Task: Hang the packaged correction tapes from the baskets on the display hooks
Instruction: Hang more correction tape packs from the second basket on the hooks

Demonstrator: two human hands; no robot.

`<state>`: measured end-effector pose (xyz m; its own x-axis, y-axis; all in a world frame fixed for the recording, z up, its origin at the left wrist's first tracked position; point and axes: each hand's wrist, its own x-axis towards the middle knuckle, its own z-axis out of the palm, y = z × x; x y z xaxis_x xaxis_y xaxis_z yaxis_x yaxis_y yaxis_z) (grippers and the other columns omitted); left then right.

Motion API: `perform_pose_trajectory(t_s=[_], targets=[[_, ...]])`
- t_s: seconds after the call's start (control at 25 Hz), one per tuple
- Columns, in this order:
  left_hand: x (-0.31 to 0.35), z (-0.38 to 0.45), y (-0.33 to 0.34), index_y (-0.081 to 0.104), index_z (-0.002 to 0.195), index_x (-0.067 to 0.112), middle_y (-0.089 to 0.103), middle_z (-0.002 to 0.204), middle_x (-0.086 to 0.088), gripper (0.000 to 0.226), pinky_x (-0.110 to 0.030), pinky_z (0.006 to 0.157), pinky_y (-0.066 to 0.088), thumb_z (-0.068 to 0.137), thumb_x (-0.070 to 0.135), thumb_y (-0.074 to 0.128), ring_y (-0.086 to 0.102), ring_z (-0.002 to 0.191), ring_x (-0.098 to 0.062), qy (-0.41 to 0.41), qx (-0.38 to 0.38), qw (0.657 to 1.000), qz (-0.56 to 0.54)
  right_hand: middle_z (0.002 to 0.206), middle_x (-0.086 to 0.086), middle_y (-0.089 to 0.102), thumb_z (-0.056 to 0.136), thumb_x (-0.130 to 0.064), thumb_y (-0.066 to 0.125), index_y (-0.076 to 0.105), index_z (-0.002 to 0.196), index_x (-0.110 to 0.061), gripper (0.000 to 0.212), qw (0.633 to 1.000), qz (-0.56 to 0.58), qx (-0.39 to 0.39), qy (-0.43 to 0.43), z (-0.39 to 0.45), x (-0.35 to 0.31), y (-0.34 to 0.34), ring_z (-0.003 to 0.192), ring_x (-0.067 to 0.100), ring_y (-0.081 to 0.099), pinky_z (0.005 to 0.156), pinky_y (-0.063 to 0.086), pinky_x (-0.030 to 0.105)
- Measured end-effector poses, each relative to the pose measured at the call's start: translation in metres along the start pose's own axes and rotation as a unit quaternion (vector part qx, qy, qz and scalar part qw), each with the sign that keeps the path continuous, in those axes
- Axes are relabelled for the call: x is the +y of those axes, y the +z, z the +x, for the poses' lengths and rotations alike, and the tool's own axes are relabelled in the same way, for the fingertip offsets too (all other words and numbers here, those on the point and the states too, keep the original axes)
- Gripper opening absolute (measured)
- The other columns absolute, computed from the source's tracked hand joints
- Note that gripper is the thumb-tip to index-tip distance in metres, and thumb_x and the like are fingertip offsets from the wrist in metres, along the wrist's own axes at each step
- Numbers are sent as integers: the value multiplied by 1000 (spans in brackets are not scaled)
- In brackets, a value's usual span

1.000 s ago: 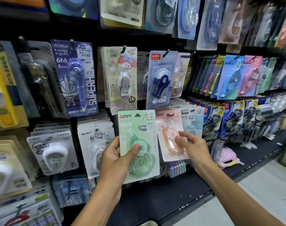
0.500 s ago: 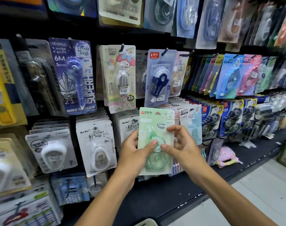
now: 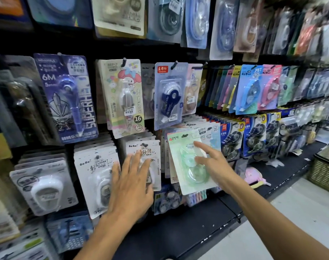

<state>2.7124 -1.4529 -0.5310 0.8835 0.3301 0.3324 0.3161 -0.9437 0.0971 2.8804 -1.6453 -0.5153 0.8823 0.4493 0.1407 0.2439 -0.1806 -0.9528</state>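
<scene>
A pale green packaged correction tape [image 3: 186, 167] hangs tilted at the front of a stack on a display hook in the lower middle row. My right hand [image 3: 211, 162] lies over its blister with fingers straight, the index finger touching the card. My left hand [image 3: 131, 182] is spread flat with straight fingers in front of the white BoBo packs [image 3: 145, 149] to the left of the green pack, holding nothing.
The wall is dense with hanging packs: a purple 6M pack [image 3: 66, 96], a My Melody pack [image 3: 124, 96], a blue pack [image 3: 168, 94]. A black shelf ledge [image 3: 197, 228] runs below. A woven basket [image 3: 325, 166] stands at the far right.
The green pack went from my left hand, to both hands, onto the hook. My left hand let go and moved left, fingers spread; my right hand's fingers straightened on the pack.
</scene>
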Motion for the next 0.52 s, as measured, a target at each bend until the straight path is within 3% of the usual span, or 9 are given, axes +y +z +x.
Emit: perform_pose_trajectory(t_s=[0.08,0.12,0.24,0.28,0.36,0.44,0.48,0.52], targets=[[-1,-1,3,5,162,30,-15,171,1,75,-46,120,-17,100,42,46,-15,158,-21,10,4,1000,-6,159,-4,33,102,-17,55,47,143,-47,51,999,-49,-14,15,12,-5,10,95,6,61,59,46,7],[-1,-2,3,8,162,30,-13,172,1,74,-46,121,-17,100,41,46,-14,158,-21,17,10,1000,-9,160,-3,32,103,-18,52,44,145,-47,51,997,-74,-13,18,17,-7,16,89,7,61,55,47,9],[-3,-17,2,25,159,26,8,172,-5,67,-45,127,-5,99,35,52,3,159,-25,53,51,997,-22,136,0,52,103,-22,53,40,149,-41,52,985,-164,27,-37,16,-5,28,92,8,54,77,49,24],[-6,-29,3,39,154,22,26,168,-8,62,-46,127,10,96,30,58,20,156,-28,66,84,993,-43,125,0,53,102,-23,57,41,150,-37,53,981,-181,54,-49,13,-1,31,95,10,53,83,47,28],[-20,-65,21,66,128,15,62,136,-7,40,-43,111,43,88,18,68,53,129,-27,71,151,979,-117,127,4,50,100,-23,59,48,145,-28,47,972,-173,150,-53,-3,12,47,105,16,52,97,46,37],[-38,-119,53,72,106,12,69,106,-3,21,-39,92,51,86,11,64,61,102,-24,33,123,977,-170,118,3,56,97,-21,53,57,124,-25,28,955,-103,274,-51,-44,42,83,92,11,56,91,49,40],[-49,-145,74,72,102,12,69,101,-3,18,-41,87,52,87,9,63,62,97,-26,3,73,980,-184,104,-2,60,94,-20,50,58,113,-26,21,953,-77,292,-41,-72,63,108,81,6,56,82,49,38],[-61,-177,99,71,104,13,70,103,-3,19,-41,88,52,88,8,61,63,98,-27,-40,-14,982,-186,92,-7,61,92,-18,50,57,106,-26,18,965,-74,251,-17,-107,92,140,73,3,55,76,48,35]])
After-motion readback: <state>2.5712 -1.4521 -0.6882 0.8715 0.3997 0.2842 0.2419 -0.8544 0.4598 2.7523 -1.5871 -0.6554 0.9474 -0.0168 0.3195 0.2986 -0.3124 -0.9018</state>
